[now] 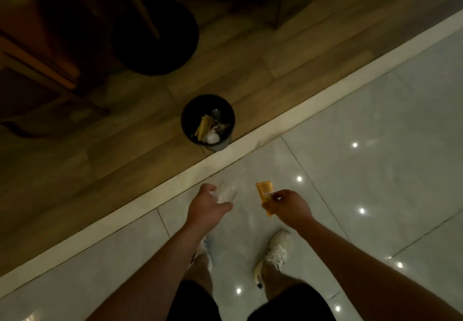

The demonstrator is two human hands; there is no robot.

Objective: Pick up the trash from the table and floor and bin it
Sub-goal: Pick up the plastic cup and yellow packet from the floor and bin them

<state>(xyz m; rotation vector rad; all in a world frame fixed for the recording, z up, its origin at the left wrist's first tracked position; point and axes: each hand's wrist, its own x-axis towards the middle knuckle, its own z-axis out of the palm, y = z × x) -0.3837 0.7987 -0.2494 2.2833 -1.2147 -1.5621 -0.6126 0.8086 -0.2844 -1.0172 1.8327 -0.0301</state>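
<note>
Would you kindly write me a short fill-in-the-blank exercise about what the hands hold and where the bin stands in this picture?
1. The left hand holds a clear plastic ____.
2. The right hand pinches an ____ wrapper.
3. The black bin stands on the ____ flooring, just beyond the pale strip.
4. The person's feet, in white shoes, stand on glossy ____.

Missing words: cup; orange; wooden; tiles

Wood-plank floor (125, 170) bearing black bin (186, 122), pale tiles (375, 145) under white shoes (275, 250)
</note>
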